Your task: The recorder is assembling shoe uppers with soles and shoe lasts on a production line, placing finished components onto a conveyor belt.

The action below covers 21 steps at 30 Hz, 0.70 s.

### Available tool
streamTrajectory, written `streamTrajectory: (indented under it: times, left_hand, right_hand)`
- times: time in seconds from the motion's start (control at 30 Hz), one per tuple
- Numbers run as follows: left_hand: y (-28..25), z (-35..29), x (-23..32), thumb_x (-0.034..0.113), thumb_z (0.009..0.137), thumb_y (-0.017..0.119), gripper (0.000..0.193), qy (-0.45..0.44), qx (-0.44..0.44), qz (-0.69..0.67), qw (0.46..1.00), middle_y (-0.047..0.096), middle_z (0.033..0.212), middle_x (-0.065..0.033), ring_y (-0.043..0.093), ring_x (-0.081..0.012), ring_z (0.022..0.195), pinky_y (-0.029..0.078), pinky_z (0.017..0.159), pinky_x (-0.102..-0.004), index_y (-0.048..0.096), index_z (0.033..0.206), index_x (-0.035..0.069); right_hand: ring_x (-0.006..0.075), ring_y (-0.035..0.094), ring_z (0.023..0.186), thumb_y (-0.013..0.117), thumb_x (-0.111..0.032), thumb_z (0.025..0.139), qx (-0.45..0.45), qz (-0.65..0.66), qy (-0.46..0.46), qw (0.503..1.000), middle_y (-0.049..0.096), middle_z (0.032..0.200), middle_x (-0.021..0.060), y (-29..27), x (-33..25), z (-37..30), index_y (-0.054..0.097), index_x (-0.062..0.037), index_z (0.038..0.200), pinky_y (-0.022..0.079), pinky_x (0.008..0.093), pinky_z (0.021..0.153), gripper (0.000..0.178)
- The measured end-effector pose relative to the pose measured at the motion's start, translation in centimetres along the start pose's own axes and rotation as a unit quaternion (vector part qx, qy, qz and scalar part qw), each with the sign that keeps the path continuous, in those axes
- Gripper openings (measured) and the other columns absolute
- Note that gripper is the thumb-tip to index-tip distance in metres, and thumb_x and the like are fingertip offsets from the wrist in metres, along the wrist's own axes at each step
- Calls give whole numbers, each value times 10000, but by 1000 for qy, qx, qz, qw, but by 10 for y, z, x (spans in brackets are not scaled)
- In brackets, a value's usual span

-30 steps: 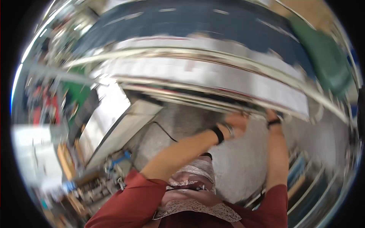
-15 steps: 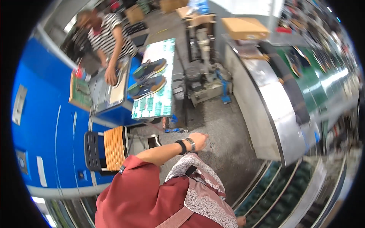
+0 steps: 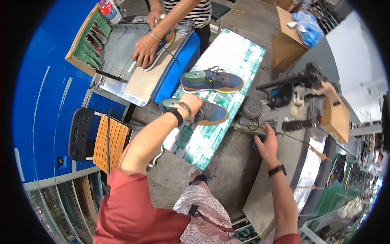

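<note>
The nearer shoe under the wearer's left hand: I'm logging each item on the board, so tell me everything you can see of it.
The nearer shoe is a low sneaker with a dark grey-blue upper, a greenish heel panel and a pale sole edge. It lies sole-down on the green-and-white patterned board, toe to picture right. The left hand rests on its collar area, fingers over the top. A second matching shoe sits just beyond it, apart.

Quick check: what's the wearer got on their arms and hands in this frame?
Both arms wear short dark-red sleeves ending near the shoulder; forearms are bare and no gloves show. The left hand has a black band and a thin metal bracelet side by side at the wrist. The right hand has a single black band at its wrist.
</note>
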<state>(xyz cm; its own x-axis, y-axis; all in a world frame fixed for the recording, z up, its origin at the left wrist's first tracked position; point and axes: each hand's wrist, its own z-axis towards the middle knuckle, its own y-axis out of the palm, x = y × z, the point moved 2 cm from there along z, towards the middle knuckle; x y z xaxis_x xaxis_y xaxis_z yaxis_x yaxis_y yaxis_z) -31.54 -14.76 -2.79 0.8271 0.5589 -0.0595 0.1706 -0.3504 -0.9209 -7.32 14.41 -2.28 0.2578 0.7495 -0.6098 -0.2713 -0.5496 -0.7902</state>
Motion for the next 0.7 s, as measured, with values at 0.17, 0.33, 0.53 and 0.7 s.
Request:
streamTrajectory:
  times: [0.17, 0.33, 0.53, 0.7]
  left_hand:
    - [28, -51, 17, 130, 725, 719, 475, 3, 60, -143, 988, 687, 927, -157, 705, -330, 846, 563, 701, -444, 581, 1159, -5]
    - [34, -93, 43, 141, 768, 706, 749, 29, 31, -100, 994, 672, 1152, -189, 634, -320, 1143, 518, 920, -472, 446, 1450, -32]
    - [40, -76, 53, 179, 690, 817, 801, 24, -1, -141, 990, 651, 1202, -161, 658, -331, 1098, 550, 894, -454, 490, 1408, 37]
    - [32, -89, 53, 375, 678, 864, 622, -11, -61, -118, 991, 705, 932, -168, 708, -367, 891, 569, 796, -475, 600, 1132, 41]
  right_hand:
    - [422, 445, 1331, 849, -183, 721, 3, -8, -264, 964, 494, 1409, 253, 93, -114, 181, 372, 30, 1470, 374, 465, 1125, 913]
    - [396, 604, 1105, 910, -242, 663, -169, -116, -246, 947, 627, 1122, 189, 146, -168, 235, 555, -19, 1199, 489, 479, 947, 680]
    - [389, 659, 953, 909, -389, 655, -150, -120, -154, 969, 637, 1038, 180, 75, -97, 145, 601, -15, 1073, 542, 491, 811, 640]
    - [377, 684, 964, 902, -472, 658, 4, 17, 62, 998, 692, 1042, 186, -62, 16, -23, 661, -15, 1138, 544, 456, 839, 705]
